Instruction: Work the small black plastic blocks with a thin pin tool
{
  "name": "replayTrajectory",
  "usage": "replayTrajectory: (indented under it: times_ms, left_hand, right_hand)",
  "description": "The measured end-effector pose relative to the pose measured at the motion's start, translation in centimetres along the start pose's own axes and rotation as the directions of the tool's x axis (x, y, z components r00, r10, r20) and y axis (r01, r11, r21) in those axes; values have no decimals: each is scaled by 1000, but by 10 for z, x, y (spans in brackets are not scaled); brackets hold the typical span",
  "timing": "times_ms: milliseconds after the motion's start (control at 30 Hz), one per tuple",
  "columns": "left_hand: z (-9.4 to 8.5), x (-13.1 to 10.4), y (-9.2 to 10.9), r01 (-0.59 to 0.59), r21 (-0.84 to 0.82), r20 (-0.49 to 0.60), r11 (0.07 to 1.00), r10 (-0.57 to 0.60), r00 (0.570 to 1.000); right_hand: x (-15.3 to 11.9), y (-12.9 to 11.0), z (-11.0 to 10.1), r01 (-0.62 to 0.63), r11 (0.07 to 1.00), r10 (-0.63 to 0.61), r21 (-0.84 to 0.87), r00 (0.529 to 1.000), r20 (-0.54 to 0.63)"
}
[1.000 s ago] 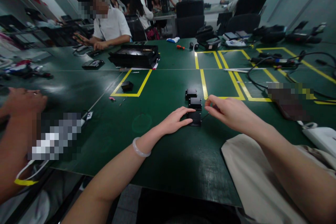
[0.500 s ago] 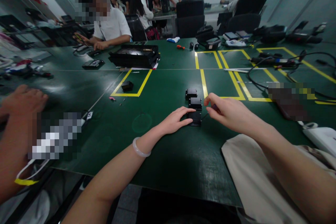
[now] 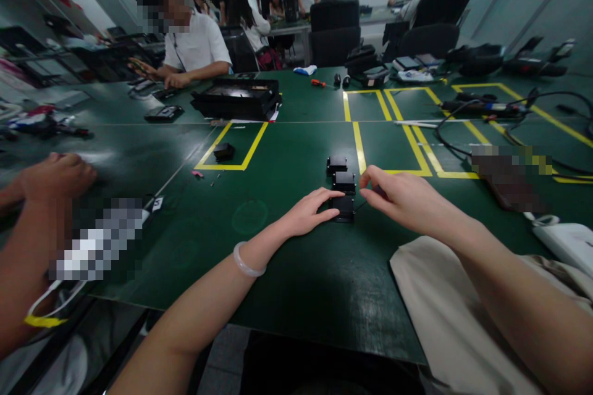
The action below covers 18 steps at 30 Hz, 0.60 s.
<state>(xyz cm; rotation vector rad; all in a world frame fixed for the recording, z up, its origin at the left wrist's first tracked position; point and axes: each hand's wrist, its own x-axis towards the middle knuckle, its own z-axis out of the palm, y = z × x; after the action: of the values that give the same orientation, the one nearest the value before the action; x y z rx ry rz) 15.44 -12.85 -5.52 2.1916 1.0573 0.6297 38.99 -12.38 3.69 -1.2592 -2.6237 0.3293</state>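
Observation:
Three black blocks stand in a row on the green table [image 3: 296, 271]: a far block [image 3: 337, 164], a middle block [image 3: 344, 182] and a near block [image 3: 343, 207]. My left hand [image 3: 308, 213] grips the near block from the left, its thumb and fingertips at the block's edges. To the right, my right hand [image 3: 389, 192] is closed on a small dark tool [image 3: 378, 190], whose thin shaft points at the near block's right side. Most of the tool is hidden by the fingers.
A single black block [image 3: 223, 151] sits inside yellow tape at the left, near a black tray [image 3: 236, 99]. Another person's hand [image 3: 65, 176] rests at the far left. Beige cloth [image 3: 430, 296] lies under my right forearm; cables [image 3: 445, 136] run beyond.
The other person's hand at the left has shifted slightly to the right. My own hands and the blocks have hardly moved.

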Motion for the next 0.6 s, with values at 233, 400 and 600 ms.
replayTrajectory:
  times_ms: [233,400,600]
  left_hand:
    - [0,0,1,8,-9,6,1000,-8,1000]
    - [-1,0,1,18,-3,5,1000,-18,1000]
    - [-1,0,1,12,-9,18,1000,-11,1000]
  right_hand:
    - [0,1,-1,16,1000,-16,12,1000,-17]
    - [1,2,-2,10,1000,-10,-9,1000,3]
    - [1,3,-1,19,1000,-19,1,1000,-2]
